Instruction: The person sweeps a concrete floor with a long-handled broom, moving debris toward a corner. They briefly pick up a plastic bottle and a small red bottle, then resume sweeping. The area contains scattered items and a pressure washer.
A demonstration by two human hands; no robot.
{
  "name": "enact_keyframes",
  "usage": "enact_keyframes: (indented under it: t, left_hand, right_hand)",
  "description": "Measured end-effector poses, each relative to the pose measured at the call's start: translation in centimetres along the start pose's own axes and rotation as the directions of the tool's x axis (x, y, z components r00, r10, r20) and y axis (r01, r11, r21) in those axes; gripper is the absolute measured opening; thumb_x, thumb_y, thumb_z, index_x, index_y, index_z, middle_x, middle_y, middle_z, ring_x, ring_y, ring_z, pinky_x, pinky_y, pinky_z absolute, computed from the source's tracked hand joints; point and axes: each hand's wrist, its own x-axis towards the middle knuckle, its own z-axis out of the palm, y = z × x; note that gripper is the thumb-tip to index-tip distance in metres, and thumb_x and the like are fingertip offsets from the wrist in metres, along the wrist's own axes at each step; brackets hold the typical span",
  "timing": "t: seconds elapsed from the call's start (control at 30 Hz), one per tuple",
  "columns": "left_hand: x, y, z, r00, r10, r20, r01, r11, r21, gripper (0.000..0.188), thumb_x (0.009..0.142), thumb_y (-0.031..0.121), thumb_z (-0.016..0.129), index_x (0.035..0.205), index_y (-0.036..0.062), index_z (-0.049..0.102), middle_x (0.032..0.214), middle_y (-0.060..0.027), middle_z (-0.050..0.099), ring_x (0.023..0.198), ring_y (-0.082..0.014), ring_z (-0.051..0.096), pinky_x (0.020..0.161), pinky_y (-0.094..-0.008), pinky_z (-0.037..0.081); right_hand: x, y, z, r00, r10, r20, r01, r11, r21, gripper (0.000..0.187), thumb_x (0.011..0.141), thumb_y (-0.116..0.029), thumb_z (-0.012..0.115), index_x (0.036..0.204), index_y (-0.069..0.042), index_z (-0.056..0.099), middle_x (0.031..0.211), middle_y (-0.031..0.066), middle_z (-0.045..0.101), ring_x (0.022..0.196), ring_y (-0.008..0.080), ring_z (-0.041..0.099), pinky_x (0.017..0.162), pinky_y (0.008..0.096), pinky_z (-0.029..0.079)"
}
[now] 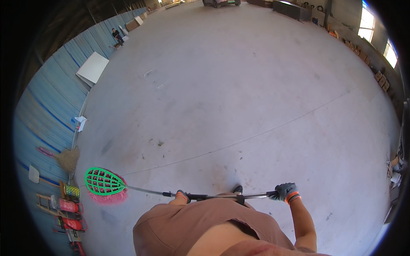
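A long-handled duster lies crosswise in front of my body. Its head has a green plastic lattice frame (102,181) over pink fluffy fibres (110,197), out to my left. The metal and black pole (147,190) runs from that head across to my right side. My left hand (183,196), in a grey and orange work glove, is wrapped round the pole's dark middle section, partly hidden by my body. At the pole's right end my right hand (286,193), gloved alike, is closed on the grip. I cannot tell whether the fibres touch the floor.
Smooth grey concrete floor (222,98) stretches ahead, with small bits of debris (160,144). Along the blue wall (55,94) stand a broom (68,160), red fire extinguishers (69,205) and a white panel (94,68). Far left is a person (117,36); a car (221,2) stands ahead.
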Motion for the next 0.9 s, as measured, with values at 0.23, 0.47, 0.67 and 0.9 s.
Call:
enact_keyframes:
  t: [0.23, 0.47, 0.67, 0.9]
  left_hand:
    - [-1.6, 4.1, -23.0, 0.898, 0.202, 0.390, 0.133, -0.971, 0.197, 0.011, 0.088, 0.026, 0.048, 0.083, 0.0180, 0.054, 0.077, 0.0005, 0.056, 0.066, -0.0168, 0.055, 0.069, -0.0379, 0.051]
    - [3.1, 6.1, -39.3, 0.944, 0.283, 0.168, 0.258, -0.953, 0.156, 0.006, 0.084, 0.014, 0.051, 0.079, 0.0123, 0.049, 0.067, -0.0019, 0.051, 0.059, -0.0199, 0.056, 0.062, -0.0388, 0.054]
    - [3.9, 8.0, -48.0, 0.863, 0.223, 0.452, 0.160, -0.972, 0.175, 0.013, 0.082, 0.013, 0.053, 0.069, 0.0125, 0.051, 0.066, -0.0012, 0.056, 0.056, -0.0211, 0.056, 0.062, -0.0392, 0.054]
    - [10.3, 6.5, -55.2, 0.882, 0.203, 0.426, 0.116, -0.968, 0.221, 0.012, 0.084, 0.015, 0.052, 0.072, 0.0128, 0.051, 0.066, -0.0011, 0.055, 0.056, -0.0202, 0.054, 0.060, -0.0387, 0.053]
  right_hand:
    - [0.7, 14.2, -6.0, 0.981, 0.147, -0.127, -0.142, 0.989, 0.044, 0.049, 0.074, -0.068, 0.060, 0.088, -0.022, 0.069, 0.090, 0.0053, 0.069, 0.086, 0.0304, 0.067, 0.077, 0.0456, 0.051]
    - [8.7, 28.0, -15.2, 0.984, 0.132, -0.122, -0.128, 0.991, 0.041, 0.050, 0.074, -0.069, 0.060, 0.092, -0.023, 0.069, 0.088, 0.0060, 0.070, 0.086, 0.0293, 0.067, 0.074, 0.0421, 0.052]
    - [16.1, 37.1, -19.1, 0.996, 0.070, -0.059, -0.066, 0.995, 0.079, 0.052, 0.074, -0.070, 0.059, 0.090, -0.022, 0.069, 0.086, 0.0054, 0.070, 0.084, 0.0302, 0.067, 0.073, 0.0410, 0.052]
    - [26.1, 41.4, -24.1, 0.997, 0.026, -0.073, -0.024, 0.999, 0.027, 0.056, 0.074, -0.072, 0.057, 0.088, -0.020, 0.069, 0.086, 0.0046, 0.070, 0.086, 0.0299, 0.067, 0.074, 0.0414, 0.052]
